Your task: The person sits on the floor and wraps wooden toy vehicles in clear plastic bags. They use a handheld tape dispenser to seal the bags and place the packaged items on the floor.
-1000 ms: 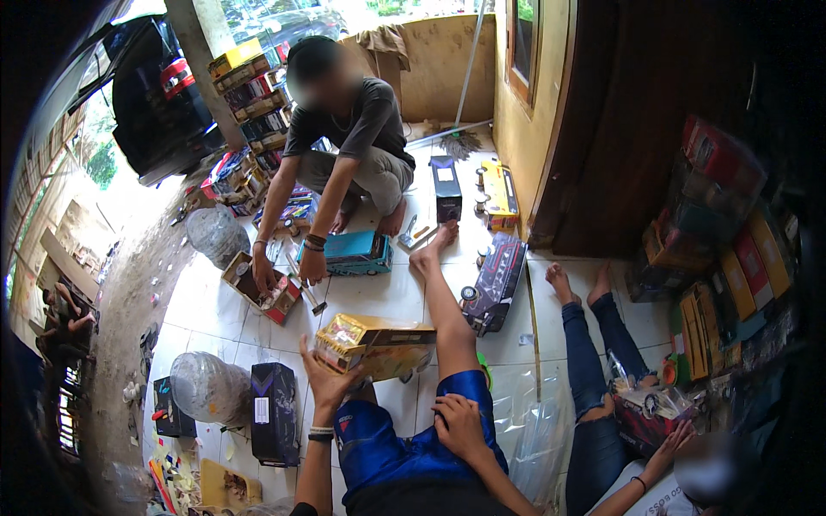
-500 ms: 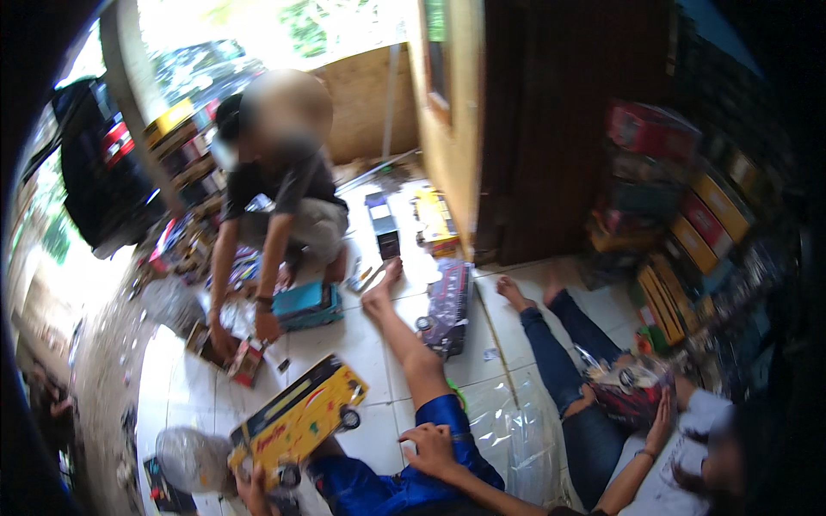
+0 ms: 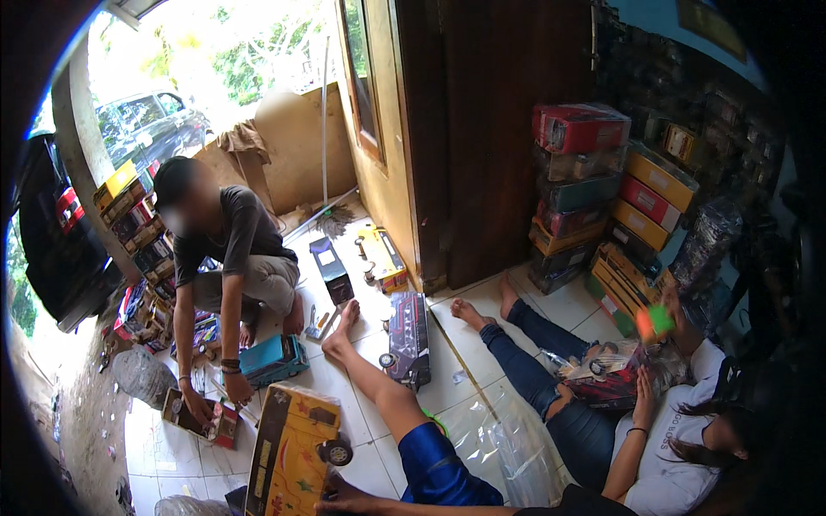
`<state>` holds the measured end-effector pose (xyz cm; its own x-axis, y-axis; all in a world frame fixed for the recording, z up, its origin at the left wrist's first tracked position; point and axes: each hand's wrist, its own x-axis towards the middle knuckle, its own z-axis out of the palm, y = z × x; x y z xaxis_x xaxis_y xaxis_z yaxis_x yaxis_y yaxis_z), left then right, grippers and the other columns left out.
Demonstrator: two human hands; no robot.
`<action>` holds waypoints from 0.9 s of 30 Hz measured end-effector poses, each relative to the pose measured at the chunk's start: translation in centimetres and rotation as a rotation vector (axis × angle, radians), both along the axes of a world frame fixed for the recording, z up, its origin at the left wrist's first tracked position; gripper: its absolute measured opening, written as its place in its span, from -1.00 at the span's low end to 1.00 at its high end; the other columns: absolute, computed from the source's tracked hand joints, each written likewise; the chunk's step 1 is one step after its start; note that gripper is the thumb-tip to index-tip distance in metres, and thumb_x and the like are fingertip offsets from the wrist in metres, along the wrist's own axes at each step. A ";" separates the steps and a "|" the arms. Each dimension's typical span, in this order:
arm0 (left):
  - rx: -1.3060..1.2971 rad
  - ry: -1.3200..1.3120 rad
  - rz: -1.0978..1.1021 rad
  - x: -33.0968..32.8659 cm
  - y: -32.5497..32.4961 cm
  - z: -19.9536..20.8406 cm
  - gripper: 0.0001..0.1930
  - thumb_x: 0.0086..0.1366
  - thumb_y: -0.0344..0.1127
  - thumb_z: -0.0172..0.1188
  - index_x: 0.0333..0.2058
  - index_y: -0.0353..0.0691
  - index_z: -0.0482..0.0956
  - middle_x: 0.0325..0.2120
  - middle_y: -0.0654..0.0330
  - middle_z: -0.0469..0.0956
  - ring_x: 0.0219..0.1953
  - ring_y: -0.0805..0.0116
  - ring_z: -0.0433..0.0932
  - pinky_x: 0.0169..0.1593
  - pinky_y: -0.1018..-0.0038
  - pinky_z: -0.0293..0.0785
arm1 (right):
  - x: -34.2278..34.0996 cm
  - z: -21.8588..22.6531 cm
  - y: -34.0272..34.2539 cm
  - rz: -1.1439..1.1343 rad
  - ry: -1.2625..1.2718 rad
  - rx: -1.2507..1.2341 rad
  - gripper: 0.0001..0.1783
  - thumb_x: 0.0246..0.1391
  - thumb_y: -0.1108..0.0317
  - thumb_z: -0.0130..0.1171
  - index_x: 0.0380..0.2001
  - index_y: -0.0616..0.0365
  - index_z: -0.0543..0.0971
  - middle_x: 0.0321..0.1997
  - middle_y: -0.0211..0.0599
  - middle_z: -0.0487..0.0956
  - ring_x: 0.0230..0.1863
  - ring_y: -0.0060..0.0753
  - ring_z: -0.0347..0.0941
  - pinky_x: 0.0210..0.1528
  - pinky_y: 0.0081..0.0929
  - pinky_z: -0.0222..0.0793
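A large yellow toy bus (image 3: 288, 456) with black wheels and coloured decorations is tilted upright at the bottom, left of my blue shorts. My right hand (image 3: 348, 497) comes in from the lower right and grips the bus along its wheeled side; part of the fingers is hidden behind it. My left hand is out of the picture. Beyond my bare leg lies a dark grey toy bus (image 3: 406, 340). Plastic wrap (image 3: 508, 439) is spread on the tiles to the right of my shorts.
A co-worker (image 3: 241, 232) crouches at the left with both hands at a small open toy truck (image 3: 202, 421), beside a teal toy truck (image 3: 274, 361). Another person (image 3: 680, 430) sits at the right with a wrapped toy and a green-orange object (image 3: 656, 322). Boxed toys (image 3: 581, 133) stand stacked by the door.
The yellow bus has swung from slanting to nearly upright and come nearer. My right hand has moved from above my lap onto it. My left hand has left the picture. The view has shifted.
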<state>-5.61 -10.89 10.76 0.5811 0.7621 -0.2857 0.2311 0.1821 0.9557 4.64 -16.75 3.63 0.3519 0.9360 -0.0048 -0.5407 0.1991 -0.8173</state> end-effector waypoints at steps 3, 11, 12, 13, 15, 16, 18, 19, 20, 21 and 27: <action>-0.020 0.018 -0.057 1.2 -0.5 -0.9 -0.32 0.47 -0.01 0.20 0.35 -0.39 0.31 0.14 0.06 0.51 0.15 0.32 0.47 0.20 0.37 0.42 | 0.6 0.5 -0.9 -0.106 0.003 -0.026 0.00 0.13 -0.05 0.44 0.45 0.23 0.23 0.37 -0.13 0.46 0.41 -0.32 0.33 0.45 -0.22 0.23; -0.055 0.033 -0.213 0.8 -3.0 -4.3 -0.31 0.48 0.02 0.18 0.35 -0.40 0.31 0.13 0.07 0.51 0.12 0.35 0.47 0.17 0.40 0.41 | 3.6 2.5 -7.1 -0.462 -0.057 -0.056 -0.08 0.06 0.12 0.46 0.39 0.23 0.26 0.33 -0.17 0.46 0.35 -0.33 0.37 0.38 -0.25 0.33; -0.062 0.033 -0.232 0.5 -3.5 -4.5 -0.31 0.48 0.03 0.18 0.35 -0.40 0.31 0.13 0.08 0.51 0.12 0.35 0.47 0.17 0.40 0.41 | 4.0 2.9 -8.1 -0.501 -0.065 -0.057 -0.09 0.06 0.14 0.46 0.38 0.23 0.27 0.32 -0.17 0.46 0.34 -0.33 0.38 0.37 -0.26 0.35; -0.068 0.036 -0.255 0.0 -4.1 -4.6 -0.31 0.48 0.03 0.18 0.35 -0.40 0.31 0.13 0.08 0.51 0.11 0.35 0.47 0.16 0.40 0.41 | 4.3 3.2 -9.0 -0.481 -0.002 -0.074 -0.09 0.05 0.16 0.46 0.38 0.23 0.27 0.32 -0.18 0.46 0.33 -0.33 0.38 0.36 -0.26 0.36; -0.083 0.044 -0.295 -1.0 -4.9 -4.4 -0.31 0.49 0.04 0.18 0.34 -0.40 0.31 0.13 0.08 0.51 0.10 0.36 0.46 0.16 0.41 0.40 | 4.9 3.8 -10.7 -0.636 -0.094 -0.047 -0.11 0.03 0.20 0.46 0.36 0.23 0.28 0.30 -0.19 0.47 0.31 -0.33 0.39 0.35 -0.27 0.38; -0.091 0.052 -0.310 -1.6 -5.1 -4.2 -0.30 0.49 0.04 0.17 0.34 -0.40 0.31 0.13 0.08 0.51 0.10 0.36 0.46 0.15 0.41 0.40 | 5.3 4.0 -11.4 -0.626 -0.059 -0.045 -0.11 0.02 0.23 0.47 0.36 0.23 0.28 0.30 -0.19 0.47 0.31 -0.33 0.40 0.34 -0.27 0.40; -0.099 0.127 -0.357 -2.6 -5.2 -3.8 -0.35 0.51 0.08 0.14 0.27 -0.41 0.38 0.00 0.15 0.52 -0.07 0.41 0.42 0.01 0.46 0.39 | 5.8 4.5 -12.3 -0.644 -0.067 -0.032 -0.17 -0.01 0.27 0.46 0.30 0.22 0.33 0.27 -0.21 0.47 0.30 -0.34 0.40 0.31 -0.26 0.41; -0.093 0.244 -0.324 -2.7 -4.8 -3.7 -0.45 0.45 -0.05 0.25 0.15 -0.42 0.47 -0.06 0.09 0.61 -0.11 0.33 0.58 0.06 0.43 0.46 | 6.1 4.7 -12.6 -0.651 -0.097 -0.045 -0.19 -0.01 0.26 0.45 0.28 0.22 0.34 0.24 -0.22 0.48 0.29 -0.34 0.40 0.30 -0.26 0.41; -0.133 0.115 -0.382 -3.0 -4.6 -3.6 -0.47 0.46 -0.05 0.25 0.15 -0.42 0.48 -0.07 0.10 0.61 -0.10 0.33 0.58 0.07 0.42 0.46 | 6.4 5.0 -12.8 -0.697 -0.077 -0.075 -0.21 -0.02 0.27 0.45 0.27 0.22 0.35 0.20 -0.24 0.50 0.26 -0.35 0.42 0.28 -0.28 0.42; -0.172 0.062 -0.412 -3.0 -4.2 -3.7 -0.48 0.46 -0.06 0.25 0.14 -0.41 0.49 -0.09 0.11 0.62 -0.09 0.33 0.58 0.08 0.41 0.47 | 6.7 5.3 -13.1 -0.728 -0.076 -0.125 -0.22 -0.02 0.27 0.44 0.25 0.21 0.37 0.16 -0.26 0.52 0.22 -0.36 0.44 0.25 -0.29 0.43; -0.253 -0.099 -0.473 -2.4 -4.3 -3.7 -0.51 0.57 -0.17 0.11 0.28 -0.42 0.42 0.07 0.00 0.61 0.11 0.24 0.60 0.20 0.37 0.48 | 9.8 7.6 -15.8 -0.684 -0.147 -0.138 -0.10 -0.11 0.14 0.50 0.26 0.24 0.33 0.15 -0.24 0.53 0.19 -0.37 0.46 0.25 -0.33 0.44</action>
